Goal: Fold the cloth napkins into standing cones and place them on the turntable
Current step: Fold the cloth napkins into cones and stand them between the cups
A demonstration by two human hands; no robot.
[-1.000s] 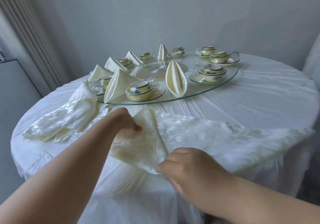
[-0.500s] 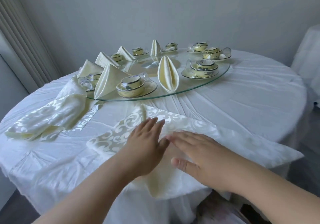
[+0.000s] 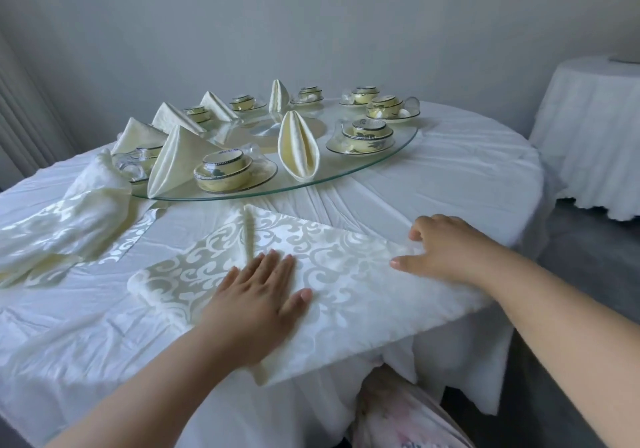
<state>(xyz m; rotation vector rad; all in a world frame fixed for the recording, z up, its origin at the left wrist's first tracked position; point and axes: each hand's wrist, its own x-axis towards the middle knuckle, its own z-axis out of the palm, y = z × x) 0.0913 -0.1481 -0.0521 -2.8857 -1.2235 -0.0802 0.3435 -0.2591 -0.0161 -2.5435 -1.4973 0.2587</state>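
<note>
A cream damask napkin (image 3: 332,274) lies flat at the near edge of the round table (image 3: 467,170), folded into a broad band. Its long axis runs from the near left to the right, slightly away from the person, and its near corner hangs over the table edge. One pointed corner aims far, toward the glass turntable (image 3: 398,150), with a raised crease running from that point back toward the left hand.

The left hand (image 3: 258,298) rests palm down on the napkin's left part, fingers straight and spread, gripping nothing. The right hand (image 3: 446,250) lies on the napkin's right end, fingers loosely bent over the cloth; whether they pinch the fabric cannot be told.

On the turntable stand several folded napkins. The nearest upright one (image 3: 298,150) points up, its open seam facing the person. A triangular one (image 3: 176,160) leans at the near left, with three more behind it along the left rim and another at the far side. Yellow cups on saucers (image 3: 225,170) sit between them.

A heap of unfolded napkins (image 3: 69,226) lies on the table's left, just beside the turntable
</note>
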